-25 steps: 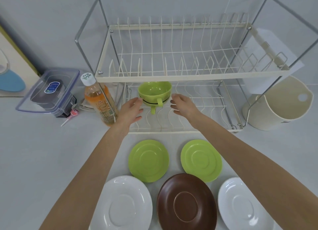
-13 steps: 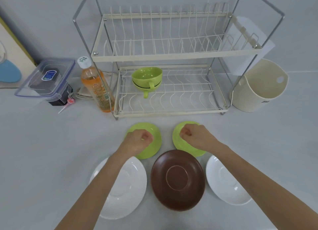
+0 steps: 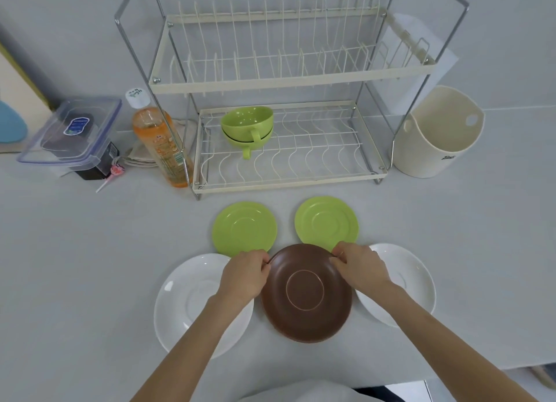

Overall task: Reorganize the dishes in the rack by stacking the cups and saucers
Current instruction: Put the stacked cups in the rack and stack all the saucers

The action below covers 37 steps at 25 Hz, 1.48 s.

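Left hand point(image 3: 244, 277) and right hand point(image 3: 359, 268) pinch brown saucer point(image 3: 305, 293) — opposite rims.

Head camera looks steeply down, close over the counter point(image 3: 75, 266).

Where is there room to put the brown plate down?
The lower rack shelf is bare right of the stacked green cups; the top shelf is bare too. The counter left of the white saucer is open. Around the brown plate it is crowded.
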Motion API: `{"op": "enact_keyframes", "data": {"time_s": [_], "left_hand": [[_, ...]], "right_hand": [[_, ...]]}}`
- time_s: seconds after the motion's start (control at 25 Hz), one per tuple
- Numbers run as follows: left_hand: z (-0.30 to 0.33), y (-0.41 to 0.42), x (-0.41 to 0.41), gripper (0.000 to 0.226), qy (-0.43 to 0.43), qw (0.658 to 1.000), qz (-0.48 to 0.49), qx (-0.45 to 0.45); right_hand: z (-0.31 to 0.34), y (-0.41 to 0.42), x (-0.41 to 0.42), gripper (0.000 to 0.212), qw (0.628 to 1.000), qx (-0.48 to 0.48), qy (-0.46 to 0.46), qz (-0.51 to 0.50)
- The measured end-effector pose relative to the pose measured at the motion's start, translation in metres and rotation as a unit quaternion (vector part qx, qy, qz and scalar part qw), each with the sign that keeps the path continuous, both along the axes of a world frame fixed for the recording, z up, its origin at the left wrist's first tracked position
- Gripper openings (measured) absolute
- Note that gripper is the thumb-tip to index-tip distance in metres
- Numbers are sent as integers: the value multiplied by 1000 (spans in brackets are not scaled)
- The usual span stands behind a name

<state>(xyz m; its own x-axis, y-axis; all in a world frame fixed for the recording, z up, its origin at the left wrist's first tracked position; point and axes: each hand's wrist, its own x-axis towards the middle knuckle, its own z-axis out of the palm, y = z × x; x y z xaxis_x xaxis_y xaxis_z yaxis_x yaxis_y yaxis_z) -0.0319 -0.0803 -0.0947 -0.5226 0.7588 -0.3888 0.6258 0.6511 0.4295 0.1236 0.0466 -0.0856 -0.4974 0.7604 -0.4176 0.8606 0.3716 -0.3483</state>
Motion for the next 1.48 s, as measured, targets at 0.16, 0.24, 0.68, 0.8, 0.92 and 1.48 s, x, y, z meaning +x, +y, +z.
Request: {"op": "enact_keyframes", "data": {"time_s": [0.16,0.24,0.68,0.8,0.92,1.48], "left_hand": [[5,-1,-5,25,-26,996,53,71],[12,-2,-12,25,-41,991,80,103],[26,-64,-73,23,9,979,177,103],[22,-81,-83,23,24,974,202,104],[15,-92,-88,23,22,970,219,106],[6,-108,-82,31,-24,972,230,36]], "right_hand": [[9,7,-5,30,997,-44,54,-22],[15,9,-8,29,994,-64,82,-27],[4,-40,-76,10,970,-190,148,16],[-1,-55,-92,16,966,-206,153,24],[-3,-64,-100,11,964,-212,156,28],[-12,-77,-89,27,946,-261,191,-3]]}}
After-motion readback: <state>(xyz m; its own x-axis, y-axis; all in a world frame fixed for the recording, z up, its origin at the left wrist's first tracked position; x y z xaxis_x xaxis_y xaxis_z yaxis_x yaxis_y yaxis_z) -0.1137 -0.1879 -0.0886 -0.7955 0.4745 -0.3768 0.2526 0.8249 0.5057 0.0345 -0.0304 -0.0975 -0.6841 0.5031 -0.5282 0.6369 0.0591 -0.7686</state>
